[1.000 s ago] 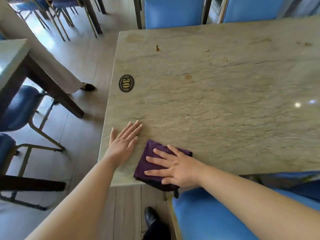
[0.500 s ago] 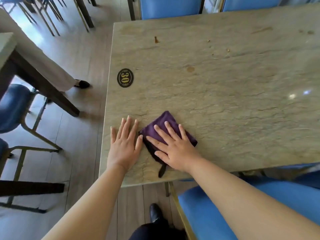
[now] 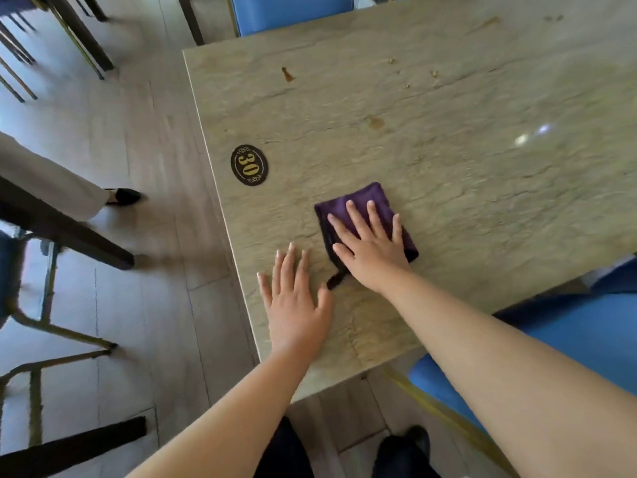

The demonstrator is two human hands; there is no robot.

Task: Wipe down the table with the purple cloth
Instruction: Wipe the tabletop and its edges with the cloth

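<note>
Your flat right hand [image 3: 370, 248] presses the cloth [image 3: 365, 205] on the table [image 3: 482, 174], left hand [image 3: 296, 305] flat beside it; you probably push next toward the far stains [image 3: 376, 122].

Stone table [image 3: 465, 174], purple cloth [image 3: 362, 205], no. plaque [image 3: 249, 165], crumbs [image 3: 434, 73]

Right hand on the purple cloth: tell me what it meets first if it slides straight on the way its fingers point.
The right hand, flat on the purple cloth, points up the table. Bare top lies ahead; the first thing in line looks like the brown stain, though the exact line is uncertain.
</note>
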